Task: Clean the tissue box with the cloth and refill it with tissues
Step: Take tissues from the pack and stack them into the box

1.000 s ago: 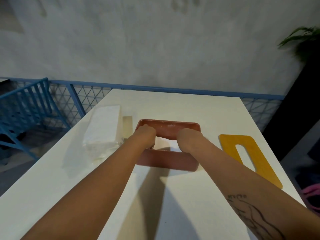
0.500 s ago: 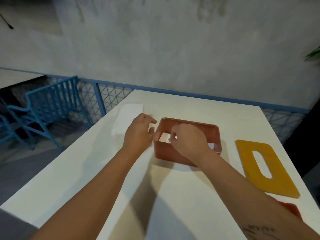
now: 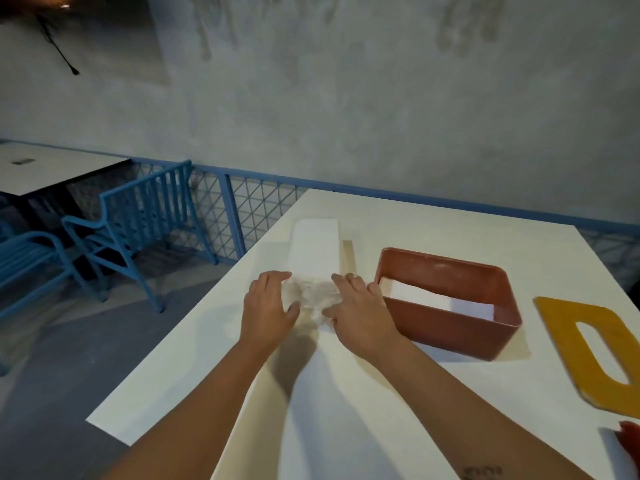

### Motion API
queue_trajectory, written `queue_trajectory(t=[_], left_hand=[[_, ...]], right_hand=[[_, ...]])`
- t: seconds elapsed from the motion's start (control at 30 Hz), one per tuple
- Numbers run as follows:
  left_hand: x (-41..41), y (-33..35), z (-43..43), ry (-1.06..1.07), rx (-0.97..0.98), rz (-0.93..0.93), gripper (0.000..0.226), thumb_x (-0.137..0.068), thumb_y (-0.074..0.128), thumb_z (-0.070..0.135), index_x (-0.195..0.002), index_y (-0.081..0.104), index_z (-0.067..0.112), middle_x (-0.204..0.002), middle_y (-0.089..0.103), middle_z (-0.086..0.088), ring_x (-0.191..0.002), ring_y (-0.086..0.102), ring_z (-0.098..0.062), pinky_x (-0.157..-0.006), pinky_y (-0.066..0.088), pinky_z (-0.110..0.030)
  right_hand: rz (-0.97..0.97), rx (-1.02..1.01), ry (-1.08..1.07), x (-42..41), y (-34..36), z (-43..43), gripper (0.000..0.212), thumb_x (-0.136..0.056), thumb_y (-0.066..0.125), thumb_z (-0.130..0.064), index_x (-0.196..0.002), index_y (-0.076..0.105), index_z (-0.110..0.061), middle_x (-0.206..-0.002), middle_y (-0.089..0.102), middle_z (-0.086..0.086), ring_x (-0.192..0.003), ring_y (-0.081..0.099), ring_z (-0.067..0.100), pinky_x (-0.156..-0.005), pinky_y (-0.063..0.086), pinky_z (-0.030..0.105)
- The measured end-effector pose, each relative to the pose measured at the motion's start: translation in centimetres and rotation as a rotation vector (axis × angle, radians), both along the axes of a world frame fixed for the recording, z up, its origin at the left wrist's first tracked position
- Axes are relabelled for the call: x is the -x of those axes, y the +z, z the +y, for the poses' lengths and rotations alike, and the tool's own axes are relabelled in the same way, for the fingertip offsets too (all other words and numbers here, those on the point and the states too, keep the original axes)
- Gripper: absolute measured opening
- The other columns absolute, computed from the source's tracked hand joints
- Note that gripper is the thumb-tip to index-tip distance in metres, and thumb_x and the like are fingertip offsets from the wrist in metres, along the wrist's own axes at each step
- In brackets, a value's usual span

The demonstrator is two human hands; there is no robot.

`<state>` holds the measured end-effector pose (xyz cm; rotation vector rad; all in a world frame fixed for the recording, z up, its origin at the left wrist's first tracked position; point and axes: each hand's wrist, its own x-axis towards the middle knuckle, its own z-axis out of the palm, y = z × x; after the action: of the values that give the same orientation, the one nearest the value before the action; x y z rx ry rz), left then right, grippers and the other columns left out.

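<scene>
Pinching the tissue pack (image 3: 313,249) at its near end, left grip (image 3: 270,306) and right grip (image 3: 360,317) flank its away-running length; tissue box (image 3: 446,332) sits just beside right grip.

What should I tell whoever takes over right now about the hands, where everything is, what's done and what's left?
Left hand and right hand: both grip the crinkled wrapper end of the white tissue pack, lying on the white table left of the box.
Open reddish-brown plastic tissue box: upright, some white tissues already inside.
Yellow slotted lid: off, flat on the table right of the box.
Done: refill begun. Wiping cannot be judged; no cloth clearly in view.
Left: move more tissues from the pack into the box, fit the lid.
</scene>
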<state>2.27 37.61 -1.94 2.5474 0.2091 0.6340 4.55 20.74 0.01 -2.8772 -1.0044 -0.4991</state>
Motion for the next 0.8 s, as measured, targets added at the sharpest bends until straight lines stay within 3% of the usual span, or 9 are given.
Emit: queue_trajectory(t=[0.17,0.3,0.43,0.5,0.57,0.63,0.7,0.8], left_hand=[[-1.9,0.4,1.5,-0.059,-0.019,0.018,0.046,-0.077,0.072,0.023,-0.120,0.055,0.017,-0.124,0.054,0.000,-0.109,0.052,-0.023,-0.087,0.034,-0.027],[-3.5,0.4,2.7,-0.131,-0.017,0.030,0.044,-0.079,0.071,0.028,-0.119,0.056,0.018,-0.126,0.055,0.002,-0.113,0.052,-0.020,-0.090,0.035,-0.028],[-4.5,0.2,3.4,-0.203,0.038,-0.003,0.038,-0.079,0.069,0.027,-0.115,0.060,0.017,-0.122,0.059,0.003,-0.110,0.057,-0.018,-0.093,0.042,-0.034],[-4.8,0.1,3.7,-0.237,0.059,-0.018,0.038,-0.078,0.066,0.030,-0.113,0.061,0.016,-0.118,0.060,0.003,-0.106,0.059,-0.019,-0.090,0.045,-0.037],[-5.0,0.0,3.9,-0.264,0.064,-0.020,0.044,-0.073,0.061,0.035,-0.112,0.061,0.016,-0.116,0.060,0.003,-0.104,0.059,-0.019,-0.089,0.046,-0.037],[-5.2,-0.1,4.1,-0.286,0.060,-0.016,0.047,-0.069,0.060,0.036,-0.112,0.061,0.016,-0.115,0.060,0.004,-0.103,0.058,-0.019,-0.088,0.045,-0.036],[-5.5,-0.4,4.5,-0.302,0.058,-0.010,0.049,-0.067,0.061,0.038,-0.112,0.061,0.016,-0.116,0.059,0.004,-0.103,0.058,-0.018,-0.087,0.043,-0.033],[-5.8,-0.6,4.9,-0.310,0.053,-0.007,0.052,-0.068,0.060,0.042,-0.112,0.062,0.016,-0.117,0.059,0.004,-0.103,0.057,-0.018,-0.083,0.034,-0.026]], right_hand=[[-0.037,-0.012,-0.038,-1.5,-0.4,2.1,0.025,-0.046,0.083,-0.015,-0.064,0.074,-0.031,-0.103,0.068,0.003,-0.088,0.065,0.025,-0.064,0.049,0.034],[-0.101,-0.085,-0.013,-2.7,-0.6,3.0,0.031,-0.045,0.082,-0.008,-0.070,0.072,-0.024,-0.080,0.064,-0.005,-0.070,0.062,0.018,-0.058,0.043,0.027],[-0.206,-0.126,0.020,-4.3,-0.3,3.5,0.026,-0.049,0.072,0.002,-0.067,0.070,-0.016,-0.066,0.057,0.000,-0.056,0.056,0.020,-0.048,0.039,0.024],[-0.248,-0.141,0.040,-4.8,-0.2,3.9,0.018,-0.057,0.056,0.000,-0.059,0.067,-0.013,-0.064,0.055,0.003,-0.054,0.054,0.022,-0.045,0.037,0.024],[-0.290,-0.151,0.050,-5.1,-0.2,4.3,0.029,-0.063,0.039,-0.005,-0.053,0.065,-0.012,-0.064,0.055,0.004,-0.053,0.053,0.022,-0.044,0.035,0.023],[-0.301,-0.119,0.012,-5.3,-0.3,4.8,0.029,-0.064,0.039,-0.007,-0.054,0.066,-0.012,-0.067,0.056,0.004,-0.057,0.053,0.023,-0.046,0.033,0.024],[-0.291,-0.113,-0.019,-5.7,-0.7,5.3,0.017,-0.066,0.052,-0.007,-0.055,0.065,-0.011,-0.070,0.057,0.004,-0.061,0.053,0.024,-0.047,0.035,0.027],[-0.262,-0.149,-0.043,-5.9,-0.7,6.0,0.030,-0.075,0.047,-0.025,-0.060,0.069,-0.013,-0.073,0.057,0.002,-0.064,0.054,0.022,-0.047,0.037,0.027]])
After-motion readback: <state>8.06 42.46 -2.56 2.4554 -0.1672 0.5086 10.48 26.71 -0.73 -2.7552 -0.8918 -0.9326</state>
